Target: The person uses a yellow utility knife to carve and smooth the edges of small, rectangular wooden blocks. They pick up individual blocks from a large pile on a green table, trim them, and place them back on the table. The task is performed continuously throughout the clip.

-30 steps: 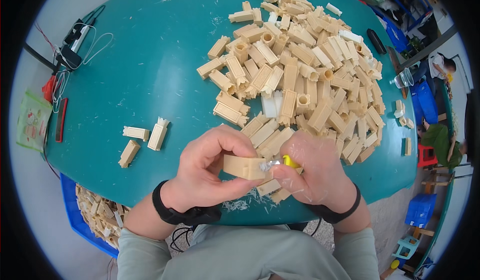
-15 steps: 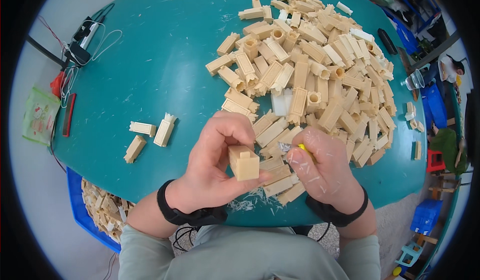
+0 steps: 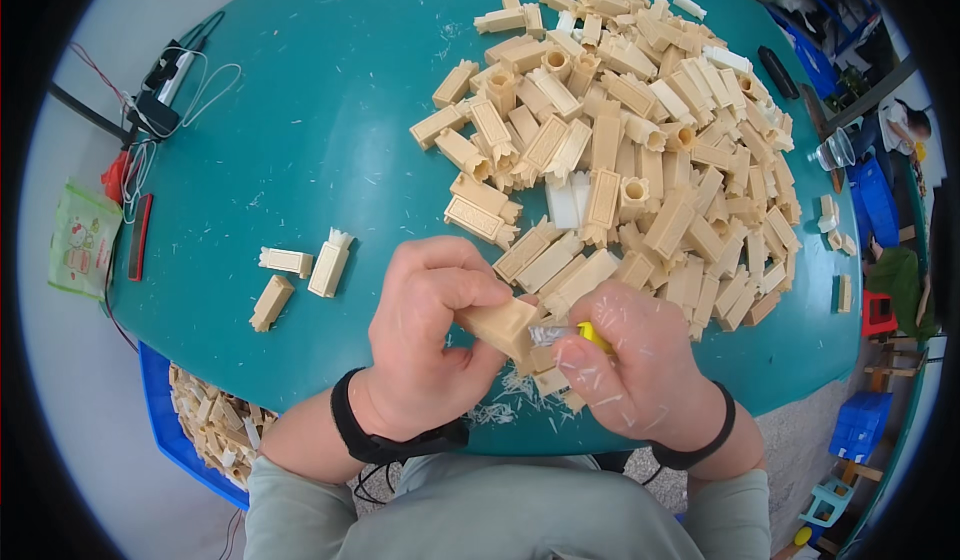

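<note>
Near the table's front edge, my left hand (image 3: pixel 430 335) is closed round a beige rectangular plastic piece (image 3: pixel 503 326), its end pointing right. My right hand (image 3: pixel 632 360) grips a yellow-handled utility knife (image 3: pixel 594 336). The knife's short blade lies at the end edge of the piece, touching it or very close. Thin pale plastic shavings (image 3: pixel 520 392) lie on the table under both hands, and some cling to my right thumb and hand. A large heap of similar beige pieces (image 3: pixel 640 150) spreads just beyond my hands.
Three separate pieces, one of them a beige block (image 3: pixel 330 263), lie on the green table (image 3: pixel 300 140) at left. A blue bin (image 3: pixel 165 415) of pieces stands below the left edge. A power strip (image 3: pixel 165 85) with cables and a clear cup (image 3: pixel 833 150) sit at opposite sides.
My left hand has turned the beige piece so its end faces right. My right hand has moved slightly down, bringing the knife blade to the piece's edge.
</note>
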